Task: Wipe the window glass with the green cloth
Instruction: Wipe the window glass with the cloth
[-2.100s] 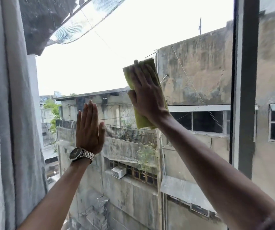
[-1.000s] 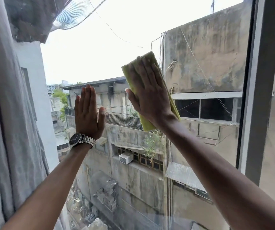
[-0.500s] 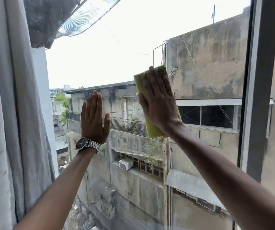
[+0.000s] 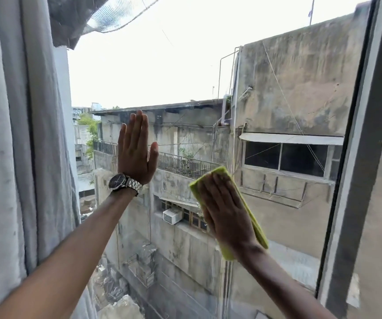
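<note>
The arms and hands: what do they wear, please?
Both forearms are bare, with no sleeves in view. The left hand has a wristwatch at its wrist: dark round dial, silver metal link bracelet. The right hand wears no ring, glove or band that I can see.

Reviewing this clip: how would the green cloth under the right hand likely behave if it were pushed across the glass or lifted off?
The green cloth looks soft and folded, so it would probably go floppy once lifted. Pressed flat by the open right hand against the window glass, it likely slides with the palm rather than bunching. It seems light; without that pressure it would probably drop.
</note>
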The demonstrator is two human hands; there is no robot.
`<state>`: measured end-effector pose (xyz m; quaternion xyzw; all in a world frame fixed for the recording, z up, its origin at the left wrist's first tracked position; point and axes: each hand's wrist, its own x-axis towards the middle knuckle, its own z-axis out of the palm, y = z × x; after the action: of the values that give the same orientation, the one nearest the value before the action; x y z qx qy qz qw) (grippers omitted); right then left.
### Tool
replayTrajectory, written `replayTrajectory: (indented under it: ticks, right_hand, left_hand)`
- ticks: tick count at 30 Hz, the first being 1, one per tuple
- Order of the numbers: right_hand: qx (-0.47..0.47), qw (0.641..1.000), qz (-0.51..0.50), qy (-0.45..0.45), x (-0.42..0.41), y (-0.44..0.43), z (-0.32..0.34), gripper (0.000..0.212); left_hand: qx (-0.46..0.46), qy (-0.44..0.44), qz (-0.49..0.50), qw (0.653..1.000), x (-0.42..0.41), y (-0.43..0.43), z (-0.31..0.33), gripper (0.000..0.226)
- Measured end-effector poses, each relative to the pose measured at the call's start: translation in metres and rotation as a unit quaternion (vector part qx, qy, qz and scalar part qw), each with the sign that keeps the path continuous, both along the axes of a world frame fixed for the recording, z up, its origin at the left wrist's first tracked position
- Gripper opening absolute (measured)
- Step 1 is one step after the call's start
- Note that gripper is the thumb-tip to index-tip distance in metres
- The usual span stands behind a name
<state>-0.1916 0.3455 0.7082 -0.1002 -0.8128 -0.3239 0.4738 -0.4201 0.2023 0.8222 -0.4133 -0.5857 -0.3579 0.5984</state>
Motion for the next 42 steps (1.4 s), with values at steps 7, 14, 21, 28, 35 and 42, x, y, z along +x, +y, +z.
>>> replayTrajectory:
  ticks: [7,14,21,28,35,42]
  right_hand:
    - [-0.042,0.997,-0.042,-0.057,0.008,-0.007,-0.079,0.052]
    - [-0.034,0.999,0.018,0.010,-0.044,-0.034,0.029,0.056]
    - [-0.015,1.000,0.012,-0.018,-0.028,-0.014,-0.023,0.061]
    - [0.001,1.000,0.004,-0.031,-0.002,0.000,-0.038,0.056]
    - [-0.007,0.995,0.037,0.089,-0.057,-0.034,0.126,0.054]
    - [0.036,0.998,0.005,0.045,-0.023,-0.011,0.116,0.061]
  left_hand:
    - [0.016,-0.007,-0.008,1.000,0.005,0.002,0.002,0.061]
    - [0.022,0.000,-0.012,1.000,-0.001,0.003,0.000,0.058]
    - [0.032,0.013,-0.011,0.999,-0.008,0.005,-0.001,0.057]
    - [0.040,0.015,-0.019,0.999,-0.009,0.004,0.001,0.057]
    - [0.022,0.008,-0.009,1.000,-0.010,0.003,-0.001,0.056]
    - [0.041,0.018,-0.018,0.999,-0.013,0.005,-0.001,0.058]
